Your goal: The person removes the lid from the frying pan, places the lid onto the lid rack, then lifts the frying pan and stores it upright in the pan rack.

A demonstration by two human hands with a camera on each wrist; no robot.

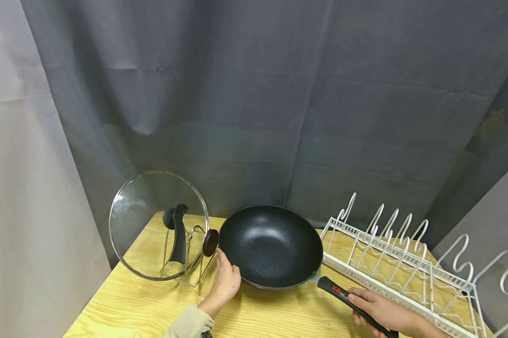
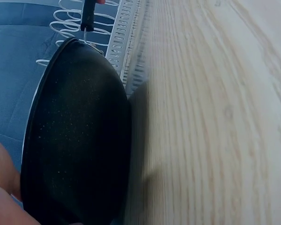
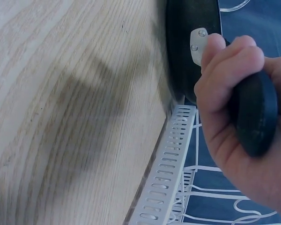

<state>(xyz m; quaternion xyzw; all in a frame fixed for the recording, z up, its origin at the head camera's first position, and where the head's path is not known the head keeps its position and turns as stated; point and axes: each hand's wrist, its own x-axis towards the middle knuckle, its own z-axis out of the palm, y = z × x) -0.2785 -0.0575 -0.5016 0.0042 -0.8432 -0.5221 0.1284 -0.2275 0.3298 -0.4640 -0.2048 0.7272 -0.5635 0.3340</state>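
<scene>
A black wok (image 1: 270, 246) with a long black handle (image 1: 336, 290) sits in the middle of the table, its hollow side facing up. My left hand (image 1: 226, 280) pinches the wok's near left rim; in the left wrist view part of this hand (image 2: 4, 187) shows beside the rim, the rest cut off by the frame. The right hand (image 1: 378, 310) grips the handle, and the right wrist view shows its fingers curled round it. That view also has the riveted bracket (image 3: 198, 46) joining handle and wok.
To the left a glass lid (image 1: 152, 244) leans upright in a wire stand (image 1: 200, 274), with a black handle and a dark knob there. On the right stands a white wire rack (image 1: 376, 277) with tall looped prongs, close beside the wok. Grey curtains (image 1: 254, 103) hang behind the wooden table (image 1: 123, 305).
</scene>
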